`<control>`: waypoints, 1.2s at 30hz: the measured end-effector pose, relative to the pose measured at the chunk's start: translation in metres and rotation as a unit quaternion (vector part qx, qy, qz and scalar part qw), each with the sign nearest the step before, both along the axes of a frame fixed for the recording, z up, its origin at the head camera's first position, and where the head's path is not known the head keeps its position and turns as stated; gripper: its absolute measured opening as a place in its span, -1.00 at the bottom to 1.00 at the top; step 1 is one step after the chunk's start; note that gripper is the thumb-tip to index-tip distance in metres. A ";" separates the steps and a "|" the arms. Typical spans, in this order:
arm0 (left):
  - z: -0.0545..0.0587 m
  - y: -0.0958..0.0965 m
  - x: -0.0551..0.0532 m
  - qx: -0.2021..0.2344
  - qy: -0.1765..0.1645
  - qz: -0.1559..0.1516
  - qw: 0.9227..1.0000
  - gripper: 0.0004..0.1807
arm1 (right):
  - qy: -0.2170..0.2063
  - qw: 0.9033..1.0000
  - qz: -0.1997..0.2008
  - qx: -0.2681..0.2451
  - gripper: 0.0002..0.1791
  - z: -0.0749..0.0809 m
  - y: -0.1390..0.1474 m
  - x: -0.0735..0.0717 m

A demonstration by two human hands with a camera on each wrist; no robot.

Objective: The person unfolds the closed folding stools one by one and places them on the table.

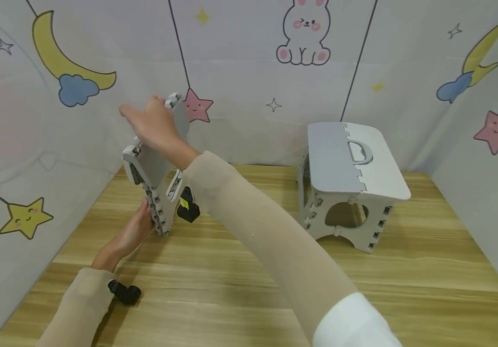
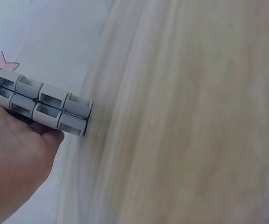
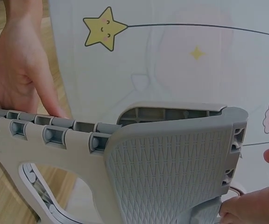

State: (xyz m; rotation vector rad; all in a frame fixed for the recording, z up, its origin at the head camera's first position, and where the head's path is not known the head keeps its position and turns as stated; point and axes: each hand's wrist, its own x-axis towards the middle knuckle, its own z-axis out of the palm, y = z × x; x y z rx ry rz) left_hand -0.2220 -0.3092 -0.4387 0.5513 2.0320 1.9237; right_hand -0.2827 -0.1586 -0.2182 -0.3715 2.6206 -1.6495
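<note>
Upright at the left of the table is a partly folded grey-and-white folding step stool (image 1: 155, 168), its seat panels standing close together and slightly apart. My right hand (image 1: 155, 123) reaches over its top and grips the seat edge. In the right wrist view, the fingers (image 3: 249, 205) meet the edge of the textured seat panel (image 3: 167, 168); the other digit stands away from it. Lower down, my left hand (image 1: 136, 229) holds the hinged leg side from the left. The left wrist view shows the hinge knuckles (image 2: 41, 100) against that hand (image 2: 17, 158), with some fingers hidden behind them.
A second folding stool (image 1: 353, 159), opened out with a handle in its top, stands at the right on the wood-grain table (image 1: 231, 289). Cloth walls (image 1: 240, 58) with cartoon prints enclose the back and sides. Small black devices (image 1: 125, 293) sit at the wrists.
</note>
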 end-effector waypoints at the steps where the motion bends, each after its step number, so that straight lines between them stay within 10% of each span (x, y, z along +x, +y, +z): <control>1: 0.000 0.000 0.000 0.002 0.000 0.000 1.000 -0.21 | 0.000 1.000 0.000 0.003 -0.11 0.000 0.000 0.000; 12: -0.001 -0.001 0.000 0.030 0.019 0.000 0.999 -0.25 | 0.001 0.999 0.007 0.034 -0.13 0.003 -0.002 -0.002; 23: 0.002 0.000 0.008 0.022 0.108 0.116 0.987 -0.31 | 0.011 0.999 0.006 0.034 -0.15 0.002 -0.002 -0.001; 36: 0.000 -0.003 0.006 0.006 0.162 0.125 0.979 -0.53 | 0.009 0.999 0.010 0.038 -0.15 0.002 -0.003 0.000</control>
